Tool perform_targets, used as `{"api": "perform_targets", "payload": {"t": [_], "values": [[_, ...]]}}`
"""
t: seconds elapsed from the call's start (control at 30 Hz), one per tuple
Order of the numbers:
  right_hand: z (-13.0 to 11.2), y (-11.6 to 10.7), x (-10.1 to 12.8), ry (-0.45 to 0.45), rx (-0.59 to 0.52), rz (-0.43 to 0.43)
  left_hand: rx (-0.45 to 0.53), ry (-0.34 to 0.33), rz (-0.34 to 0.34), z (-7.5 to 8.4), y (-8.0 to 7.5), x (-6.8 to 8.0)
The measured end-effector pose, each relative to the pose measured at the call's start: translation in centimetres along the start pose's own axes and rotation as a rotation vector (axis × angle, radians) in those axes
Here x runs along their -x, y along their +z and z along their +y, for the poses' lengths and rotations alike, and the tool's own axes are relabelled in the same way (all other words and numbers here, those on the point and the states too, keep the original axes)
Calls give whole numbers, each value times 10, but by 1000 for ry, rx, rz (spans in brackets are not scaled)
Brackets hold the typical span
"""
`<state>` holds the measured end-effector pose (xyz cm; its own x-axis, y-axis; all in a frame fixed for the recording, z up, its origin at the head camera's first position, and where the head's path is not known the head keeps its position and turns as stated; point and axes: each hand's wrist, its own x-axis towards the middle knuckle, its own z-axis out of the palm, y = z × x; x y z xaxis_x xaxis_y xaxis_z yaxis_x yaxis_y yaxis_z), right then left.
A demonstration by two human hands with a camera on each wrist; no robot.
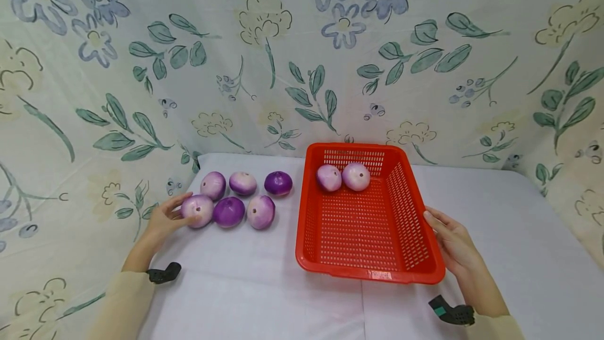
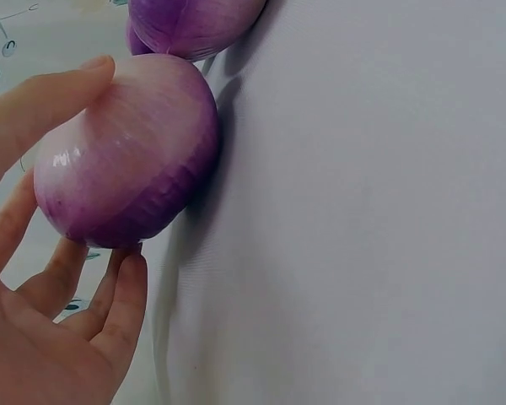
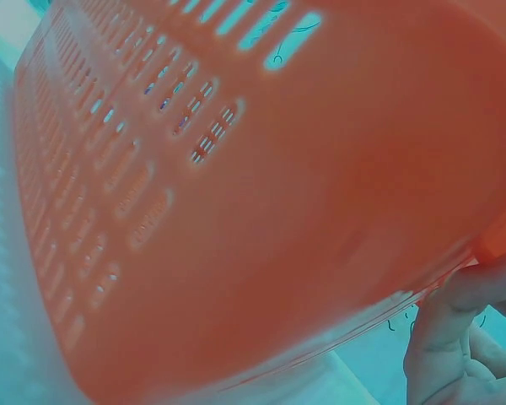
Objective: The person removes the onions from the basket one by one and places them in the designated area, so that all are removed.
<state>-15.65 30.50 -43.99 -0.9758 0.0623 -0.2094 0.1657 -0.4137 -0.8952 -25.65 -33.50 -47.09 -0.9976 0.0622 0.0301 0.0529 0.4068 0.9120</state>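
Note:
A purple-and-white onion [image 1: 197, 211] at the near left of a small group is gripped by my left hand [image 1: 166, 218]. In the left wrist view, the thumb [image 2: 63, 94] lies on one side of this onion [image 2: 135, 156] and fingertips [image 2: 133, 270] reach its other side. My right hand [image 1: 454, 243] holds the right rim of a red perforated plastic basket [image 1: 427, 224], its thumb on the rim. Inside the basket, at its far left, sit two pale purple onions, one [image 1: 329, 178] beside the other [image 1: 356, 176]. The right wrist view shows the basket's slotted outer wall [image 3: 337, 194] and curled fingers [image 3: 443, 337] at its rim.
Several more onions stand close to the held one: a dark purple onion [image 1: 228, 212] right beside it, others [image 1: 243, 183] behind. A white cloth covers the table [image 1: 255, 287]. Floral fabric [image 1: 283, 56] hangs behind and at both sides.

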Motion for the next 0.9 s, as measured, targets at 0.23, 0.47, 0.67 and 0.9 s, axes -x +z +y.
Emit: {"api": "perform_targets", "payload": {"t": [0.23, 0.47, 0.67, 0.9], "values": [[1, -1, 0, -9, -3, -14, -41, 54, 15, 13, -6, -1], [2, -2, -1, -9, 11, -12, -42, 121, 72, 46, -2, -3], [1, -2, -1, -8, 11, -10, -1, 200, 37, 77, 9, -5], [1, -2, -1, -12, -6, -24, 87, 276, -66, 108, 27, -11]]}}
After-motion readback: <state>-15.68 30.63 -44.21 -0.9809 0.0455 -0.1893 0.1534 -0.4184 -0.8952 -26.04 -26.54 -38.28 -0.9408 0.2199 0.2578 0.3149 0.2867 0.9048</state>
